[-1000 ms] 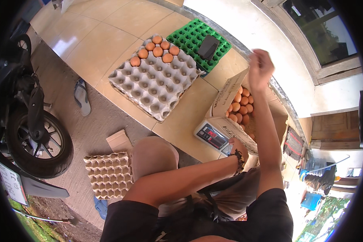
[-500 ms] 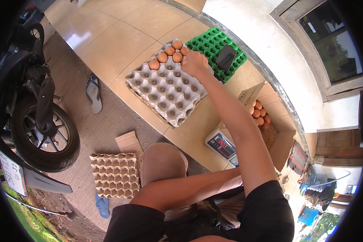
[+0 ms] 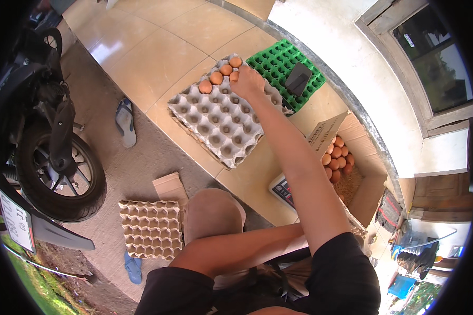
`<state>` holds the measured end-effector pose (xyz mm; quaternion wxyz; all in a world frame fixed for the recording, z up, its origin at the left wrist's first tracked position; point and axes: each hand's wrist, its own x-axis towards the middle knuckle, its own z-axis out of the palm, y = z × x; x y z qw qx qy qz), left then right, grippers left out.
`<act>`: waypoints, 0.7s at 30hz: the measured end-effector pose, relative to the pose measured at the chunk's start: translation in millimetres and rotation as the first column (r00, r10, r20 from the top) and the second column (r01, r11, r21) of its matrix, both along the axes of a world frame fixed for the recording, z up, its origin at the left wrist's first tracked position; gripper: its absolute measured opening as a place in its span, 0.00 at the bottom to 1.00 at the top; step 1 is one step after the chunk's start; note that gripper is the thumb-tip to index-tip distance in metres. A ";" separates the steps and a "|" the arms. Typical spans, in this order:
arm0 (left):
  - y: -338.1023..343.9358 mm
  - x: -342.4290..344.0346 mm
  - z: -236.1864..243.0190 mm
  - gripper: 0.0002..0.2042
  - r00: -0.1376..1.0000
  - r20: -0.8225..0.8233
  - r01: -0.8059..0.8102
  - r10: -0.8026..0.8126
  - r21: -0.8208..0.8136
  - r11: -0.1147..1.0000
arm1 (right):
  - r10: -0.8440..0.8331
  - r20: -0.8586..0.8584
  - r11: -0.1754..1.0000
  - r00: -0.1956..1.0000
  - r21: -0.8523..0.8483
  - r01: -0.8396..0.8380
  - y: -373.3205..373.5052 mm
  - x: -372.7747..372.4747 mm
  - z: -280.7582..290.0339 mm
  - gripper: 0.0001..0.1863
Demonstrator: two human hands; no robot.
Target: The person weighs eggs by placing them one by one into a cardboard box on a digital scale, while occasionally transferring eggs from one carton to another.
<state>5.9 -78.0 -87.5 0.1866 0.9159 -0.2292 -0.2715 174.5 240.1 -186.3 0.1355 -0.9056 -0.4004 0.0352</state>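
- With right hand (image 3: 248,83) curled at eggs (image 3: 216,78) in grey tray (image 3: 226,127), left hand hidden; cannot tell either grip.
- Just inside tiled ledge (image 3: 168,47) edge, with gap before box (image 3: 369,202).
- Across gap, with right arm (image 3: 306,173) outstretched.

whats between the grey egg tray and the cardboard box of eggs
In the head view, beige tile, with the right forearm stretched above it; the partly hidden scale sits toward the ledge's near edge, by the box.
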 end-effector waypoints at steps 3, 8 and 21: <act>-8.3 -4.1 0.8 0.21 1.000 -0.007 0.015 -0.015 0.014 1.000 | 0.009 0.041 0.999 0.999 -0.043 -0.007 -5.7 4.1 0.4 0.24; -16.4 9.3 -32.0 0.22 0.996 -0.040 -0.072 0.074 0.063 0.995 | 0.056 -0.236 0.982 0.970 0.186 -0.012 -51.3 15.4 40.1 0.28; -21.2 -9.2 -13.5 0.16 0.985 0.058 0.146 -0.163 0.220 0.964 | 0.039 -0.904 0.406 0.425 0.403 0.820 -447.1 74.5 106.7 0.19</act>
